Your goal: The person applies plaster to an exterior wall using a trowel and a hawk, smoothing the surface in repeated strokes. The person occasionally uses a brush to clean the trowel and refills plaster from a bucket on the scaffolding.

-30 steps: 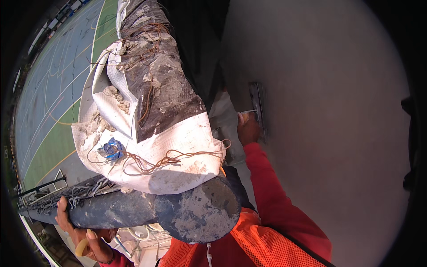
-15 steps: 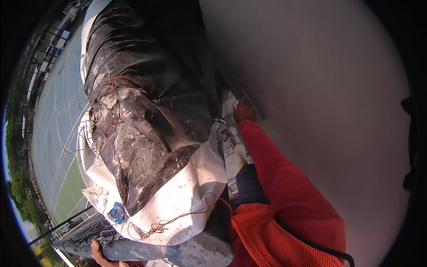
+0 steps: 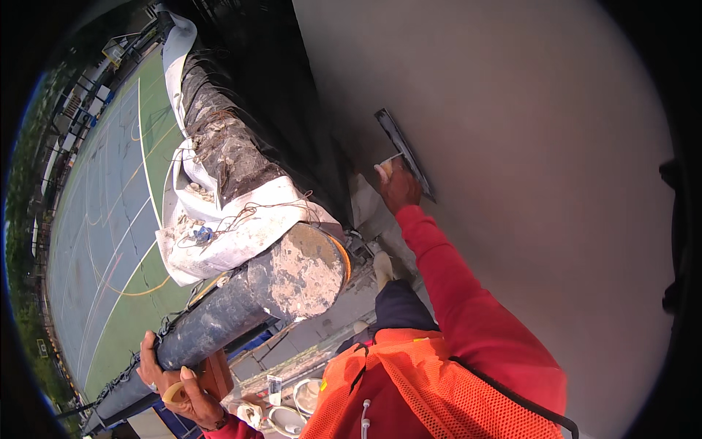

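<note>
My right hand (image 3: 401,189) grips the pale handle of a finishing trowel (image 3: 404,150). The trowel's long, thin blade lies along the smooth grey-brown wall (image 3: 526,183). At the lower left, my left hand (image 3: 179,391) is closed around a beige handle (image 3: 174,394), its fingers touching a dark, stained pipe (image 3: 208,333). A reddish-brown flat piece (image 3: 217,377) shows beside this hand; whether it belongs to the handle I cannot tell. White sheeting (image 3: 241,230) and crusted black cloth (image 3: 234,150), tied with rusty wire, cover the railing beyond the pipe.
Far below on the left lies a green and blue sports court (image 3: 121,212). Pale buckets (image 3: 287,421) stand beneath me at the bottom. My shoe (image 3: 382,269) rests on a narrow ledge between railing and wall. Black sheeting (image 3: 270,73) hangs at the far end.
My view has shifted, bringing more of the pipe, my left hand and the buckets into sight. The trowel, mostly hidden or blurred before, now shows clearly against the wall.
</note>
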{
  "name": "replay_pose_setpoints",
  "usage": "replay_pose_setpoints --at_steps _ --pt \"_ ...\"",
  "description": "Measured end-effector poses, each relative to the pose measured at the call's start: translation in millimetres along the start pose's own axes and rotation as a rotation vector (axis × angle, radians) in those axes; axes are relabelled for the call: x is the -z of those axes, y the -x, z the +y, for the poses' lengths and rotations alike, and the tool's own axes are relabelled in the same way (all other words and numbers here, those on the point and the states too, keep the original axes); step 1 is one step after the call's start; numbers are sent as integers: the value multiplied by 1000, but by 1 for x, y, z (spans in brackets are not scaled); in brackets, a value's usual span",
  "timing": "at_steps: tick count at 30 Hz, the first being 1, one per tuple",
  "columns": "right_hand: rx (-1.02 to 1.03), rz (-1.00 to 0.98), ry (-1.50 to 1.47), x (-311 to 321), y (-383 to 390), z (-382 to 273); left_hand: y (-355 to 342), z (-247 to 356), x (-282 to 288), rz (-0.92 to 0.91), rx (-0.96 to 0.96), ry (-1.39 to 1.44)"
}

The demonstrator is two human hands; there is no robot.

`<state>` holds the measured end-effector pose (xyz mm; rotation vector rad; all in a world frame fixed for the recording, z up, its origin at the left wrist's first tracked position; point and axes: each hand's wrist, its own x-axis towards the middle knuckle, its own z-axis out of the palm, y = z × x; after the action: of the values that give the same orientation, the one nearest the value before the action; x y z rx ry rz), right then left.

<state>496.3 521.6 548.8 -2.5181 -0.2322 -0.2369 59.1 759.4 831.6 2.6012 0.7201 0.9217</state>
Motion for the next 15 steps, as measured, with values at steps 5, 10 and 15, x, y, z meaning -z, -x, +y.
replay_pose_setpoints --at_steps 5,10,15 --pt "51 130 -25 60 23 -8 2 -10 4 40 -132 19" --pt "99 262 -82 130 56 -7 6 -17 -1 103 -150 98" --pt "193 261 -308 205 139 13 6 -15 -3 155 -167 119"
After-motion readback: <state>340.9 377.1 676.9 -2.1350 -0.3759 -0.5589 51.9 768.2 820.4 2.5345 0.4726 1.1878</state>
